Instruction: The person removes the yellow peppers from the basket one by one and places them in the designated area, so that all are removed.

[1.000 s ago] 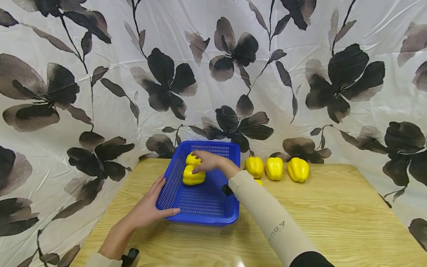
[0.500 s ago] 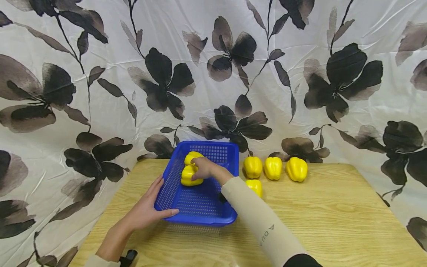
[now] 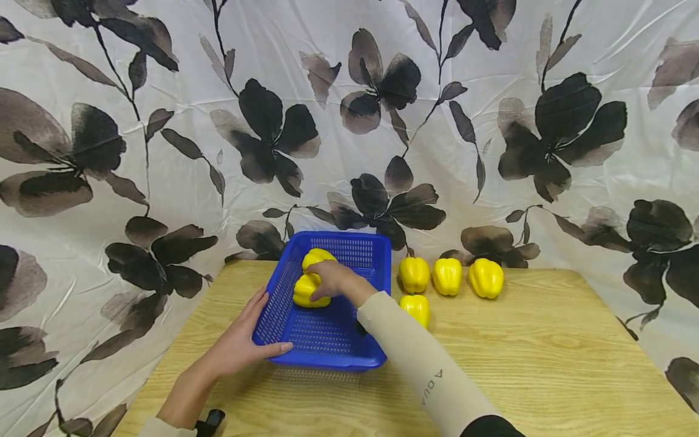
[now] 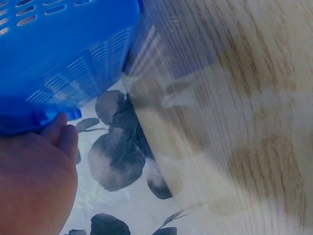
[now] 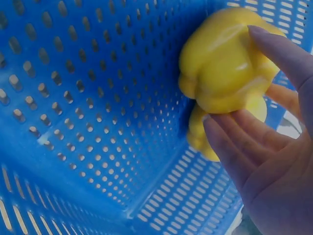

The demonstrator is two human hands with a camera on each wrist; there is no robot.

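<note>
A blue perforated plastic basket [image 3: 327, 335] stands on the table. My left hand [image 3: 235, 345] holds its left side near the front corner, thumb over the rim and fingers along the outside. In the left wrist view, fingertips of the left hand [image 4: 36, 181] hook the basket's rim. Inside the basket, two yellow bell peppers lie along the left wall. The right hand [image 3: 334, 280] grips the nearer bell pepper [image 3: 309, 296]. Seen from the right wrist, thumb and fingers span this pepper [image 5: 225, 63]. The farther bell pepper [image 3: 317, 258] touches or nearly touches it, partly hidden by the hand.
To the basket's right, three yellow bell peppers stand in a row, among them a middle pepper [image 3: 448, 276]. Another bell pepper [image 3: 416, 309] sits closer, partly behind the right sleeve. The wooden table [image 3: 546, 352] meets a floral cloth [image 3: 464, 152] at the back.
My right hand has shifted slightly toward me and the left with the nearer pepper. The pepper beside the right sleeve shows more now. The left hand stays on the basket.
</note>
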